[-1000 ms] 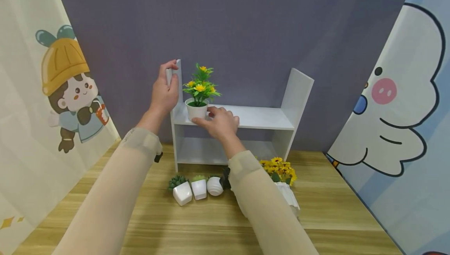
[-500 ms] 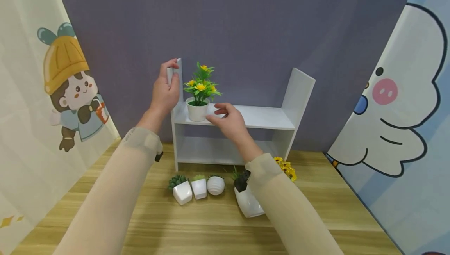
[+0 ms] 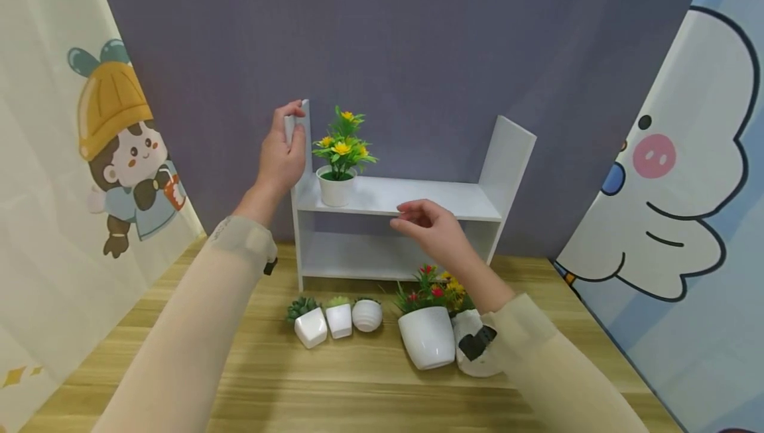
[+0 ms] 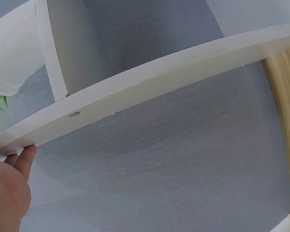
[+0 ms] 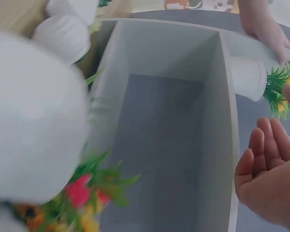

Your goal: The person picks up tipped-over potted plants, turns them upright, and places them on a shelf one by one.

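Right hand [image 3: 438, 231] withdrawn from yellow-flower pot [image 3: 335, 189], apparently empty

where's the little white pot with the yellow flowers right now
In the head view, the small white pot with yellow flowers stands at the left end of the white shelf unit's top board, beside the upright panel that the left hand grips.

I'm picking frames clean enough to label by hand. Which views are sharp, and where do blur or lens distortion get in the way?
Head view: sharp, evenly lit, soft shadows; the shelf and yellow-flower pot read clearly. Left wrist view: in focus, but wide-angle bends the shelf board into an arc. Right wrist view: the near white pot and its flowers are blurred; the right hand is clearer.
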Action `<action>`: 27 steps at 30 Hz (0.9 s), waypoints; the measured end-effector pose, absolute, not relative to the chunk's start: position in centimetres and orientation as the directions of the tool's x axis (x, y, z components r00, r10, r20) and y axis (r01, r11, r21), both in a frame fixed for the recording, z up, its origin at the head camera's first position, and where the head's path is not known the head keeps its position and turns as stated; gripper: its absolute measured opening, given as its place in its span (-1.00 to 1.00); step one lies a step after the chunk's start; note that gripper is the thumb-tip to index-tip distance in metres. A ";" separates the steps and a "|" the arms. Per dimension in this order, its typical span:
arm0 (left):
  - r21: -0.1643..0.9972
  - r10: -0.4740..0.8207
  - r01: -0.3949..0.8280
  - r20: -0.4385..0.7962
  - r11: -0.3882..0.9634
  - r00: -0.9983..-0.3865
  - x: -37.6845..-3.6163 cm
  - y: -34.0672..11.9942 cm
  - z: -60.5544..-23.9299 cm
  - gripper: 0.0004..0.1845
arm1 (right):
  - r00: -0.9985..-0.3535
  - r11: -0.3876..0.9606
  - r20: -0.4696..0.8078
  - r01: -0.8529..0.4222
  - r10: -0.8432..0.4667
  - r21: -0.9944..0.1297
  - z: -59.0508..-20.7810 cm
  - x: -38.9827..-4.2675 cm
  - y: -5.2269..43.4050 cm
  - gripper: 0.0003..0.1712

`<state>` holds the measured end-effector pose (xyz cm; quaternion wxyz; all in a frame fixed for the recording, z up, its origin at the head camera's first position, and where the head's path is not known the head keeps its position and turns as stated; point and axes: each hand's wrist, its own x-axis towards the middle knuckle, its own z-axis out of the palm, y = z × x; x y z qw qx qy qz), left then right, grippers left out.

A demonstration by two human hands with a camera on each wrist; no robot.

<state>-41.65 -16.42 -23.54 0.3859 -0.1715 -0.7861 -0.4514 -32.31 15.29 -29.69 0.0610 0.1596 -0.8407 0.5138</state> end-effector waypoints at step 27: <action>0.581 -0.088 0.624 0.765 0.523 -0.638 -42.1 -16.5 -23.5 -0.64 | -0.958 0.597 0.137 -0.265 -0.252 -0.757 -38.7 -24.9 29.0 -0.41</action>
